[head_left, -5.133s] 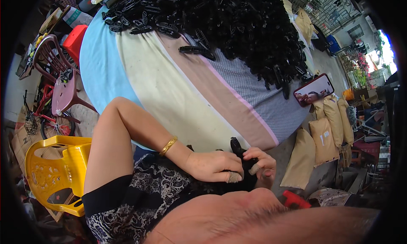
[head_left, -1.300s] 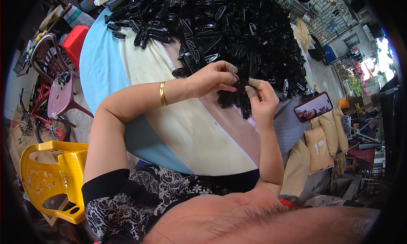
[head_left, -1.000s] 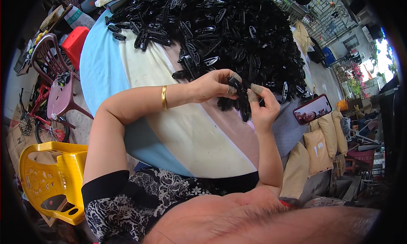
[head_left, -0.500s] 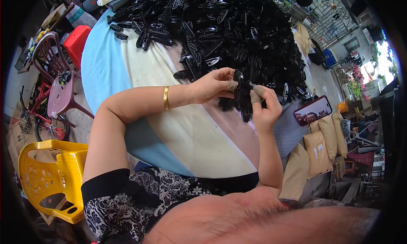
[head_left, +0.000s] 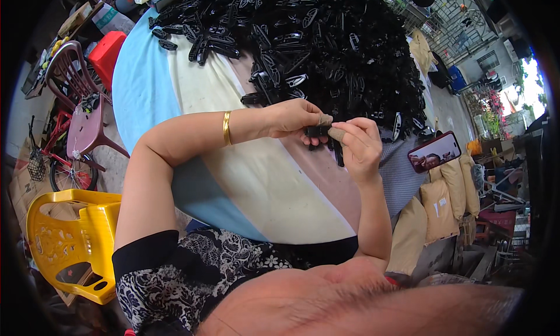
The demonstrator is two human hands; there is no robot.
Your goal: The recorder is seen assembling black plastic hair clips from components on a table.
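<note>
A black plastic hair clip (head_left: 319,132) is pinched between both hands above the striped cloth of a round table (head_left: 256,178). My left hand (head_left: 291,117), with a gold bangle on its wrist, grips the clip's left end. My right hand (head_left: 359,146), with taped fingertips, holds its right end, and more black pieces hang below its fingers. A big heap of black hair clips (head_left: 309,44) fills the far half of the table, just beyond my hands.
A phone (head_left: 434,151) with a lit screen lies at the table's right edge. Tan sacks (head_left: 446,202) stand below it. To the left are a yellow plastic chair (head_left: 67,242), a maroon chair (head_left: 87,129), a red stool (head_left: 108,53) and a bicycle (head_left: 55,167).
Five seconds ago both hands were down at my lap. They rose to the heap's edge, and over the last second they turned the clip from upright to lying flat between them.
</note>
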